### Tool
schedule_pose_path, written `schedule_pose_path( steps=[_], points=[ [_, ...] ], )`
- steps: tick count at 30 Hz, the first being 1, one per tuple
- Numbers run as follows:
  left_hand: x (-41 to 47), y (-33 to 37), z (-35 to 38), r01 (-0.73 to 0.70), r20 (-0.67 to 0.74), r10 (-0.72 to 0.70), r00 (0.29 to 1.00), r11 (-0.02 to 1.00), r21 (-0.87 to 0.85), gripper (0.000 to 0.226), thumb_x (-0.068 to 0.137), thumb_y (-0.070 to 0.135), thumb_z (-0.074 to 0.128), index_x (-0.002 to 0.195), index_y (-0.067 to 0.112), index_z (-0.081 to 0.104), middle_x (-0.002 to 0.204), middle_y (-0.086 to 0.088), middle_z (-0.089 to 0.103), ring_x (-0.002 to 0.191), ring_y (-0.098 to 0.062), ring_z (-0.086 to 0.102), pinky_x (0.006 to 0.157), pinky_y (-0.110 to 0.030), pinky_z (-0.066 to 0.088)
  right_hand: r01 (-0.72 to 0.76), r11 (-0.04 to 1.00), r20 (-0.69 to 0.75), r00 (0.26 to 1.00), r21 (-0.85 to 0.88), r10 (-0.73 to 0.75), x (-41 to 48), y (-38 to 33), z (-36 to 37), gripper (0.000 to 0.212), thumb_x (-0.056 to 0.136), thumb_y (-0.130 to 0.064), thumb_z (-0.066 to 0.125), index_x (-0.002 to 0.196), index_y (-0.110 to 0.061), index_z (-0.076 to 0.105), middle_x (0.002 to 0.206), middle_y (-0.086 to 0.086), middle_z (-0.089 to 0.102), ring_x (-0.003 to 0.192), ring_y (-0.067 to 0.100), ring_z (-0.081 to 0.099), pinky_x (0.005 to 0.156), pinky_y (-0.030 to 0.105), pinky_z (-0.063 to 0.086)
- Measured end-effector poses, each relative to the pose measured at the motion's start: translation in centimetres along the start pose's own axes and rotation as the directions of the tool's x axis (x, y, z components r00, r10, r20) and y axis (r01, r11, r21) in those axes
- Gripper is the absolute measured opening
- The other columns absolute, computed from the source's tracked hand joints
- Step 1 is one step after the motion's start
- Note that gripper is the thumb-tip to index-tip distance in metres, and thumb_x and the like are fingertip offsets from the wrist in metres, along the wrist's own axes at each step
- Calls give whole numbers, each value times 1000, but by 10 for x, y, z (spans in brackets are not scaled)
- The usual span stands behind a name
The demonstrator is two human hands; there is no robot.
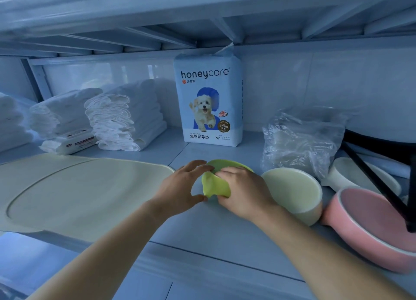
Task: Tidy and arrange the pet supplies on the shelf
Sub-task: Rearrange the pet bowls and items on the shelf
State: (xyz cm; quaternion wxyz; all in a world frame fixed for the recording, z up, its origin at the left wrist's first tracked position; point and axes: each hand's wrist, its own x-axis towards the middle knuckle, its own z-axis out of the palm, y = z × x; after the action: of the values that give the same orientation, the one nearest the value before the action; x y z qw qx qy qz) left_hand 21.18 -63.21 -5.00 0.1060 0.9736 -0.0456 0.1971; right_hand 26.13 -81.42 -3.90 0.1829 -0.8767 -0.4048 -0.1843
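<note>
Hands: left hand (188, 184) and right hand (242, 192) both pinched the green mat (215, 186), folding it.
Place: just left of the cream bowl (295, 192).
Advice: edges needed aligning before pressing flat.

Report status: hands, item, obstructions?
Left hand and right hand both gripping green silicone piece, folding it. Cream bowl close beside right hand.

Pad pack (208, 99) reads "honeycare", "M+", probably "38PCS"; wipes packet (69, 143) label too blurred
</note>
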Motion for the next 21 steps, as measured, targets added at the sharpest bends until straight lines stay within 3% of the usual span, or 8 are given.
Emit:
schedule_pose_path(
  steps=[6, 12, 18, 21],
  points=[
    [3, 2, -5, -51, -22, 51, 998, 999, 14, 71, 69, 44, 73, 133, 31, 44, 143, 16, 39, 122, -9, 48, 96, -27, 44, -7, 1000, -3, 1000, 24, 7, 0, 3, -3, 37, 74, -29, 64, 110, -30, 60, 110, -12, 60, 105, 15, 53, 73, 26, 45],
    [4, 6, -13, -44, -60, 43, 997, 999, -9, 67, 62, 45, 74, 122, 25, 54, 126, 13, 54, 105, -10, 58, 88, -24, 47, -11, 999, -32, 999, 35, 12, 1, 4, -6, 38, 76, -30, 65, 114, -28, 60, 117, -12, 59, 109, 17, 51, 78, 27, 45],
    [5, 10, -20, 26, -91, -28, 995, 999, -24, 67, 58, 47, 78, 119, 26, 58, 115, 12, 62, 99, -8, 59, 79, -14, 38, -14, 999, -93, 995, 49, 19, 2, 7, -9, 46, 79, -28, 68, 123, -23, 55, 125, -9, 55, 115, 16, 46, 87, 29, 44],
    [6, 13, -24, 70, -121, -76, 990, 996, -48, 68, 56, 48, 80, 117, 26, 60, 112, 11, 63, 97, -9, 59, 83, -19, 44, -9, 998, -141, 990, 59, 17, 2, 8, -12, 52, 80, -26, 69, 128, -19, 52, 132, -7, 50, 122, 16, 42, 94, 30, 42]
  ],
)
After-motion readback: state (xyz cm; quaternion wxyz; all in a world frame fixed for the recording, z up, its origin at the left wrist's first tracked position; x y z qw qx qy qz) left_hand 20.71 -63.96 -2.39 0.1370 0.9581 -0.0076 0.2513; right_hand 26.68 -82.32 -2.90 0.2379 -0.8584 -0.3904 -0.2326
